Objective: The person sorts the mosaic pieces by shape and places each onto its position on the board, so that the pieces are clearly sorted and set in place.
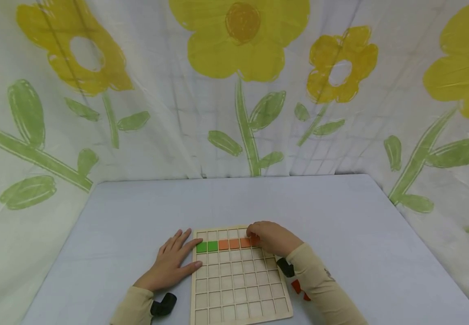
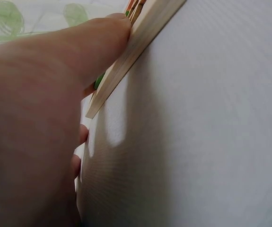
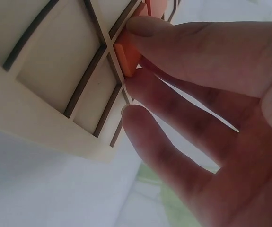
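Observation:
A wooden grid board [image 1: 226, 283] lies on the table. In the row below its top row sit two green tiles [image 1: 212, 246] at the left, followed by several orange tiles [image 1: 234, 244]. My left hand [image 1: 169, 262] rests at the board's left side with fingers spread, its index fingertip and thumb touching the edge. At the right part of that same row, my right hand [image 1: 276, 239] pinches an orange tile [image 3: 127, 56] between thumb and finger. That tile is tilted against the grid in the right wrist view; how far it sits in the cell is hidden.
Red pieces [image 1: 296, 286] lie right of the board, partly covered by the right forearm. Black wrist mounts [image 1: 164, 304] are on both wrists. The pale table [image 1: 145, 203] ends at a flower-printed curtain [image 1: 153, 153] behind and at the sides.

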A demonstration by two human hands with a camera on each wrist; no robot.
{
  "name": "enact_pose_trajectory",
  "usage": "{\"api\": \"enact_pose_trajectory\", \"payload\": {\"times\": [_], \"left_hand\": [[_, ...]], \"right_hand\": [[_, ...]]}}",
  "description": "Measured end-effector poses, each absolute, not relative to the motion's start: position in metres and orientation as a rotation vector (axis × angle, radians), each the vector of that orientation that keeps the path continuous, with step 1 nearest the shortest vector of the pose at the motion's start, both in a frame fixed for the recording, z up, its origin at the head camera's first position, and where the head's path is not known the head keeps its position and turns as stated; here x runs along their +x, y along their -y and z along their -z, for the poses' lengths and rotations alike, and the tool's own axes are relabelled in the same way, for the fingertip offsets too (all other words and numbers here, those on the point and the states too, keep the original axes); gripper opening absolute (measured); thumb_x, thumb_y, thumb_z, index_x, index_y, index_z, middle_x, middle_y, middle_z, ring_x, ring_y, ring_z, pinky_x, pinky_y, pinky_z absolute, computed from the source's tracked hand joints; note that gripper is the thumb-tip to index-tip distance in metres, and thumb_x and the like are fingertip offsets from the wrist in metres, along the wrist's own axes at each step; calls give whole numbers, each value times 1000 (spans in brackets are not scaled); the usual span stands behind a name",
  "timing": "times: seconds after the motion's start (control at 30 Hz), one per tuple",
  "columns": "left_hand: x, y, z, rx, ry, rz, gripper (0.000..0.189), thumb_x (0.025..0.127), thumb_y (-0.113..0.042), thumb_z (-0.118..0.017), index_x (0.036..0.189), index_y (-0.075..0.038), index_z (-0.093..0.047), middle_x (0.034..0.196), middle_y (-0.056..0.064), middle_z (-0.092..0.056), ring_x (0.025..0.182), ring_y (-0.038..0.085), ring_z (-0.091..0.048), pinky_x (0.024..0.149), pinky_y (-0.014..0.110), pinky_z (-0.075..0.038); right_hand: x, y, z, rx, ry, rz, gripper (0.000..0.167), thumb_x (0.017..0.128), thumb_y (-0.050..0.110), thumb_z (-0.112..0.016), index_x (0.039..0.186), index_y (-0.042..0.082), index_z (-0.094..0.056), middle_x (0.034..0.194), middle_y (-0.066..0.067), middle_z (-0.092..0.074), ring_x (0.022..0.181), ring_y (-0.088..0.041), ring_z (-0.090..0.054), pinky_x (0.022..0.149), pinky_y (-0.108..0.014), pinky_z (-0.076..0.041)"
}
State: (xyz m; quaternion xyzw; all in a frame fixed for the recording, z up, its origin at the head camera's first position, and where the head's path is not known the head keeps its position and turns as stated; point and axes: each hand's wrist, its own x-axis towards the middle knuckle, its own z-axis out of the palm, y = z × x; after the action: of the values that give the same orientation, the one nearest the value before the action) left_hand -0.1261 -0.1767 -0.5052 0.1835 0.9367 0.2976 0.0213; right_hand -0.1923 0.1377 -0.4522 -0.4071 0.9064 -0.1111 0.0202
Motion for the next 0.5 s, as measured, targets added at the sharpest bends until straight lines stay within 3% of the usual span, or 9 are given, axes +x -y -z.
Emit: {"api": "enact_pose_trajectory", "payload": {"times": [0.2,0.4,0.5], "left_hand": [[-126,176,504,561,-2892,-924,62,90,-52,-58,143,-23,-45,159,12,-21,146,37,-11,109,63,-11],[-127,177,504,566,-2895,-928,62,90,-51,-58,143,-23,-45,159,12,-21,146,38,-12,108,64,-11],[-127,177,504,566,-2893,-925,62,90,-51,-58,144,-23,-45,159,12,-21,146,38,-11,108,64,-11]], "right_hand": [[-186,-138,449,-1204,-2839,254,23,87,8,-69,109,15,-68,100,4,-70,92,-14,-66,82,-28,-53],[-185,-158,427,-1000,-2774,382,37,92,20,-65,128,13,-59,124,-1,-63,114,-21,-60,95,-38,-49],[-185,-178,417,-906,-2819,442,39,92,20,-65,128,9,-57,125,-5,-62,111,-24,-61,92,-40,-50]]}}
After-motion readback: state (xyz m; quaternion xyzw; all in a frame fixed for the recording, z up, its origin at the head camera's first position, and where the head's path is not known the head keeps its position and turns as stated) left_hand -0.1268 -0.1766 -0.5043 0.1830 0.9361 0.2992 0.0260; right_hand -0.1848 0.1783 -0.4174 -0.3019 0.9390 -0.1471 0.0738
